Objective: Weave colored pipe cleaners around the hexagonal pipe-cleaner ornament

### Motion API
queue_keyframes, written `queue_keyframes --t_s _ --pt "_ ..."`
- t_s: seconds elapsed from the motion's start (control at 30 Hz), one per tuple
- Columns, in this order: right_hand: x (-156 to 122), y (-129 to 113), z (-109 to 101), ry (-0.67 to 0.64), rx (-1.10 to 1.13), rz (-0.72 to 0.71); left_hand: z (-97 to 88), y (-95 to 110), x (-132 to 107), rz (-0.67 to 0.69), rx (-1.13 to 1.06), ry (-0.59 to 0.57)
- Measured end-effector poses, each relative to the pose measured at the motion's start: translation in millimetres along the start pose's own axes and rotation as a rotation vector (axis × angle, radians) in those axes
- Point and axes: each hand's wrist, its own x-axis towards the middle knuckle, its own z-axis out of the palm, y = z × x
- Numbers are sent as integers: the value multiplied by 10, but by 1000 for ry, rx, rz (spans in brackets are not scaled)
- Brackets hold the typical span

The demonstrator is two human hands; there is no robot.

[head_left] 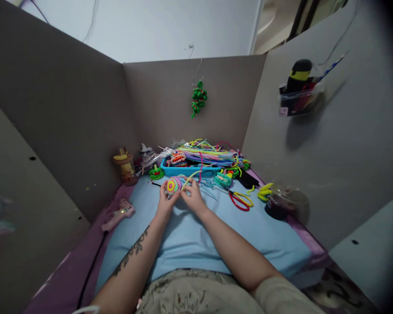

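Observation:
Both my hands meet over a light blue cloth [196, 235]. My left hand [165, 198] is closed around a small round piece [173, 186] wound from pink, yellow and green pipe cleaner. My right hand [192, 194] pinches a yellow pipe cleaner [191, 176] that curls up from that piece. My left forearm bears a tattoo.
A blue tray [183, 168] heaped with coloured pipe cleaners stands behind my hands. Red-handled scissors [239, 200] lie to the right, a pink glue gun [119, 213] to the left, a lidded cup [125, 165] further back. Grey cardboard walls [65, 109] enclose the desk; a green ornament [199, 98] hangs.

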Motion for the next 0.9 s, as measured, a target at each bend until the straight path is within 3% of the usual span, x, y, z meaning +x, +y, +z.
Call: queue_keyframes --t_s 0.27,0.37,0.53,0.77,0.9 --pt "-45 -82 -42 -93 -88 -204 -13 53 -27 -181 -91 -121" --pt "-27 -70 -41 -89 -9 -156 -24 45 -33 -178 -128 -203" --pt "20 -58 -52 -46 220 43 -36 -3 -22 -68 -26 -292" --pt "23 -113 -108 -89 286 75 -26 36 -34 -81 62 -258" --pt "17 -80 -86 -138 268 52 -43 -22 0 -8 113 -213"
